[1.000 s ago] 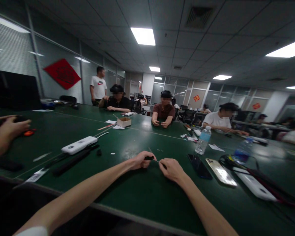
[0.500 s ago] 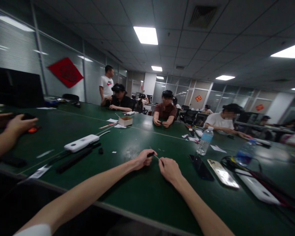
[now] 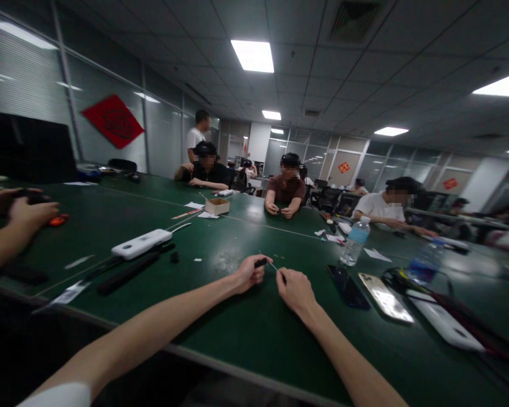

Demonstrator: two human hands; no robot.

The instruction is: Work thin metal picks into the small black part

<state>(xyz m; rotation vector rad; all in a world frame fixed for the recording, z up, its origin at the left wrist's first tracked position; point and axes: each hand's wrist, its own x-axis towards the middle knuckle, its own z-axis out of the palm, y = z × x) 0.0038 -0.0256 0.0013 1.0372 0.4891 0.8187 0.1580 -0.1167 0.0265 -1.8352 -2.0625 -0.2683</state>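
Observation:
My left hand (image 3: 250, 273) is closed around a small black piece (image 3: 261, 262), whose end sticks out past the thumb and finger. A very thin light strand shows just above it. My right hand (image 3: 296, 288) grips a slim screwdriver (image 3: 274, 266) by its dark handle, mostly hidden in the fingers. Its thin metal shaft points left at the black piece; whether the tip touches it I cannot tell. Both hands are low over the green table (image 3: 237, 333), close together.
Right of my hands lie a dark phone (image 3: 348, 287), a gold phone (image 3: 385, 297), a water bottle (image 3: 356, 242), a blue-labelled bottle (image 3: 425, 261) and cables. Leftward are a white power strip (image 3: 142, 243) and a black bar (image 3: 128, 272). A small box (image 3: 217, 206) stands farther back. Co-workers sit around.
My right hand has shifted slightly right, away from the left, and the screwdriver's dark handle now shows. A standing person in the background has moved right.

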